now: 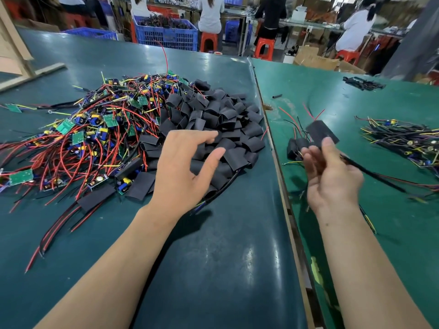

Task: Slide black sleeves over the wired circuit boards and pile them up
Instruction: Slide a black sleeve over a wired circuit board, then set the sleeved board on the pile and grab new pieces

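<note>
**Sleeved board held over the right-hand table**

Sleeved circuit board (322, 133) was pinched in the right hand (332, 179), its long axis tilted up toward the far left, red wires fanning from the far end. Its board was hidden inside the sleeve. The left hand (183, 167), fingers relaxed and spread, hovered over the heap of black sleeves (213, 119); loose wired boards (83, 129) lay left.
</note>
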A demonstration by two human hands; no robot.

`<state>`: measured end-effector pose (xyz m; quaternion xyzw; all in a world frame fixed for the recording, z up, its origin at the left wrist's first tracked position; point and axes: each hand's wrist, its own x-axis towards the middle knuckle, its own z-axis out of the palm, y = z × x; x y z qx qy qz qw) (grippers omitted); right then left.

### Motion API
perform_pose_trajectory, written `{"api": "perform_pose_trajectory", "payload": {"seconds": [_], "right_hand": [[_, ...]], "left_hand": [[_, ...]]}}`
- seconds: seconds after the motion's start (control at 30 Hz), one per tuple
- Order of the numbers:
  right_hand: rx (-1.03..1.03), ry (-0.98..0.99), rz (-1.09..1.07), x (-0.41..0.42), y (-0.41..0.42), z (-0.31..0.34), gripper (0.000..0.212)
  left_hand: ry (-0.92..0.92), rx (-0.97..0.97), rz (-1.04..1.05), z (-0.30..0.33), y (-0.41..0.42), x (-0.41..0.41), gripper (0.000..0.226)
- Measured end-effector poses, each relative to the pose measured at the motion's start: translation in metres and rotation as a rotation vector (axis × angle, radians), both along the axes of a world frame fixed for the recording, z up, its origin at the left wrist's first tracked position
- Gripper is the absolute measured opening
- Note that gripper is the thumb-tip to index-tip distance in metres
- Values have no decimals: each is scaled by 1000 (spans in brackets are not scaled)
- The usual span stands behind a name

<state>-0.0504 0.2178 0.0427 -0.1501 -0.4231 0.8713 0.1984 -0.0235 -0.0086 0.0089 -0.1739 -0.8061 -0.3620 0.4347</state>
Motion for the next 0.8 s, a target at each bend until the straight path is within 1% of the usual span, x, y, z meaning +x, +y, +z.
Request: {"api": "perform_pose_trajectory", "payload": {"seconds": [0.07,0.13,0.23,0.3,0.37,0.43,0.57,0.63,0.7,0.8], "right_hand": [[-145,-76,-26,-4,9,-4,12],[-247,-130,17,-9,14,-8,6],[-317,-177,118,-9,18,-11,17],[-318,-182,146,-7,17,-9,17],[-283,-191,161,-5,16,-8,16],[-205,-205,197,-4,13,-7,15],[35,-212,239,-2,1,-8,14],[130,-210,248,-2,-4,-8,11],[219,-212,266,-2,-7,-9,9],[315,-204,296,-1,-12,-10,9]], "left_hand": [[-27,-4,-6,-1,1,-2,27],[-58,4,17,-3,-1,-3,27],[-94,23,65,-4,-4,-5,26],[-120,16,96,-5,-6,-6,24],[-150,-42,175,-6,-9,-8,20],[-210,-120,314,-9,-13,-11,19],[-477,-184,543,-15,-28,-16,36],[-568,-242,589,-18,-33,-18,39],[-591,-319,596,-20,-35,-19,36],[-606,-329,610,-20,-36,-21,33]]}}
